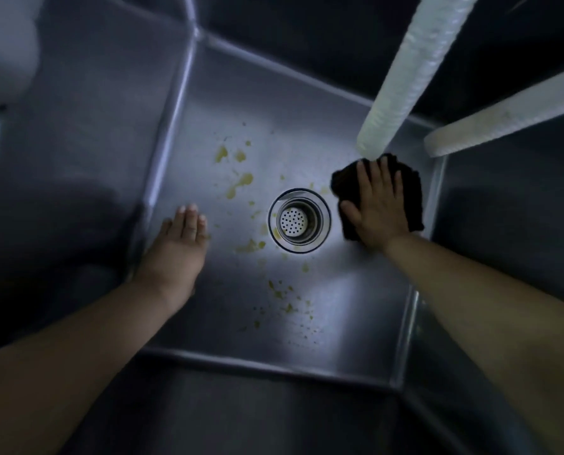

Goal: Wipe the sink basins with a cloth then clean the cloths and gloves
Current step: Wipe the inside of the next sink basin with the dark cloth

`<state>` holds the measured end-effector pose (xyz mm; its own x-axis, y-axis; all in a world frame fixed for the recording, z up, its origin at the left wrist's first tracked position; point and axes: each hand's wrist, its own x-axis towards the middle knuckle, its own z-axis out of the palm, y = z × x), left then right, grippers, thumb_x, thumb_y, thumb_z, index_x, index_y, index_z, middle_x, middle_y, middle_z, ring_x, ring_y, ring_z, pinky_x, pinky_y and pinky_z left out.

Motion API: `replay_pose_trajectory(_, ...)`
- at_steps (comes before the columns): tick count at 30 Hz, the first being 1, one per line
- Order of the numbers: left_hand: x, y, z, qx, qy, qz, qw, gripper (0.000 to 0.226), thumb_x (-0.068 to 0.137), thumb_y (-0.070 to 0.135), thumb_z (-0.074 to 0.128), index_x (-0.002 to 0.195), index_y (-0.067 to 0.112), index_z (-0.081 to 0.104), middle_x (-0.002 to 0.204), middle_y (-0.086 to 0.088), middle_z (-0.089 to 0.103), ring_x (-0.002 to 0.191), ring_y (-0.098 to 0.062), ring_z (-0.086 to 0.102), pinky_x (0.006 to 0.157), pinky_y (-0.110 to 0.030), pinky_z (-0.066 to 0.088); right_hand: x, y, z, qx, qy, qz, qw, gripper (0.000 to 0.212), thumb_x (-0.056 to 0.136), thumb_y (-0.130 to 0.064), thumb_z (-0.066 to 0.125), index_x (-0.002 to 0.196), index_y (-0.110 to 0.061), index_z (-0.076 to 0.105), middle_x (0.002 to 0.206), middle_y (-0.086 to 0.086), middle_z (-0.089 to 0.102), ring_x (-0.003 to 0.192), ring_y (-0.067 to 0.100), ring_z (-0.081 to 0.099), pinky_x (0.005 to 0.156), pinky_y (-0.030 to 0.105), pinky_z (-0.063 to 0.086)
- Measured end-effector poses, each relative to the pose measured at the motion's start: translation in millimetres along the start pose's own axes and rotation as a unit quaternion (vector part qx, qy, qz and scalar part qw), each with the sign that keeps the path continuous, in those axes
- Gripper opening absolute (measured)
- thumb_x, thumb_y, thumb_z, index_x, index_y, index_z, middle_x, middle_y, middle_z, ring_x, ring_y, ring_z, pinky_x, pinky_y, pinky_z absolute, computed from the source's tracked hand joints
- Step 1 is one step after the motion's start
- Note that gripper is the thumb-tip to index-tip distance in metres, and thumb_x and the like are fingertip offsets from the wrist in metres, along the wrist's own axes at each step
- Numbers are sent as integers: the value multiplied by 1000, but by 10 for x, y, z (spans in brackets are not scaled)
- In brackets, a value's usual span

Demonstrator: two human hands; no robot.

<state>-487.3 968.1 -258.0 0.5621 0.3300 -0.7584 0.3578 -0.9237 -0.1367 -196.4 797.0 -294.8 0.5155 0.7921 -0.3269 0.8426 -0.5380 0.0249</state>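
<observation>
The left hand (pixel 179 238) lies flat on the floor of the sink (pixel 356 316) near its left wall, fingers straight and together, holding nothing. Yellowish spots (pixel 241 182) are scattered across the floor around the drain (pixel 299 220). Just right of the drain, the right hand (pixel 377 205) presses a dark cloth (pixel 408 188) flat against the steel, fingers spread and straight. Two white tubes (pixel 412 70) hang above. The wiping step looks barely begun; the next move probably calls for sweeping the cloth leftward over the spots.
</observation>
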Motion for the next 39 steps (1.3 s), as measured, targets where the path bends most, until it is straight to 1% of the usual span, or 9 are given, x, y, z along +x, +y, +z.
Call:
replay_pose_trajectory(8, 33, 2, 9, -18, -19, -8, 1000, 116, 77, 34, 70, 143, -7, -15, 153, -27, -15, 144, -40, -6, 118, -44, 2, 678, 100, -266, 76, 94, -24, 992, 71, 90, -37, 41, 149, -6, 19, 156, 19, 12, 144, 34, 7, 117, 45, -2)
replay_pose_trajectory(10, 23, 15, 3, -20, -21, -11, 1000, 114, 78, 33, 69, 143, -7, -16, 153, -27, -16, 144, -39, -7, 119, -44, 2, 673, 79, -229, 62, 82, -1, 995, 71, 90, -40, 38, 150, -8, 17, 156, 19, 11, 144, 34, 6, 115, 38, -8)
replay_pose_trajectory(15, -15, 27, -13, -23, -13, -16, 1000, 110, 79, 30, 68, 145, -4, -14, 155, -24, -14, 145, -36, -6, 118, -41, 2, 270, -75, -39, 6, 40, 6, 999, 74, 89, -49, 25, 150, -8, 17, 156, 18, 14, 144, 34, 7, 116, 49, -1)
replay_pose_trajectory(20, -51, 37, -28, -41, -8, -20, 999, 108, 78, 28, 68, 146, -3, -12, 155, -22, -13, 145, -35, -5, 119, -40, 3, -775, -350, 273, 8, 12, -46, 999, 75, 87, -47, 41, 147, -6, 24, 153, 21, 21, 143, 38, 10, 115, 54, 4)
replay_pose_trajectory(23, -69, 27, -33, -42, -6, -18, 999, 110, 77, 29, 69, 146, -3, -11, 156, -21, -11, 145, -34, -4, 119, -39, 4, -1383, -479, 485, -21, -5, -129, 991, 78, 86, -52, 39, 147, -8, 22, 154, 18, 18, 142, 39, 13, 113, 57, 10)
replay_pose_trajectory(28, -65, 32, -45, -27, -4, -15, 1000, 105, 80, 27, 65, 145, -5, -12, 155, -23, -11, 145, -37, -3, 119, -42, 5, -1437, -420, 509, -54, -21, -228, 972, 77, 87, -55, 37, 148, -11, 21, 154, 14, 18, 142, 36, 14, 111, 55, 13)
replay_pose_trajectory(31, -49, 13, -20, -27, -6, -11, 1000, 107, 80, 28, 66, 145, -5, -12, 155, -25, -12, 144, -38, -4, 119, -42, 5, -1007, -420, 369, -34, -15, -162, 986, 74, 87, -52, 35, 147, -8, 26, 153, 17, 21, 141, 36, 12, 114, 56, 13)
replay_pose_trajectory(35, -19, 5, 11, -28, -6, -11, 1000, 110, 79, 30, 68, 144, -6, -14, 154, -26, -14, 144, -39, -5, 119, -44, 3, -315, -441, 154, 3, -2, -66, 998, 71, 90, -47, 26, 149, -8, 17, 157, 17, 14, 145, 33, 4, 115, 48, -1)
replay_pose_trajectory(39, -7, -4, 34, -39, -4, -11, 999, 113, 77, 29, 71, 144, -6, -14, 154, -26, -13, 144, -39, -6, 119, -44, 2, 165, -608, 30, 23, 35, 0, 999, 65, 96, -38, 32, 150, -9, 11, 158, 15, 9, 146, 29, 2, 115, 46, -4)
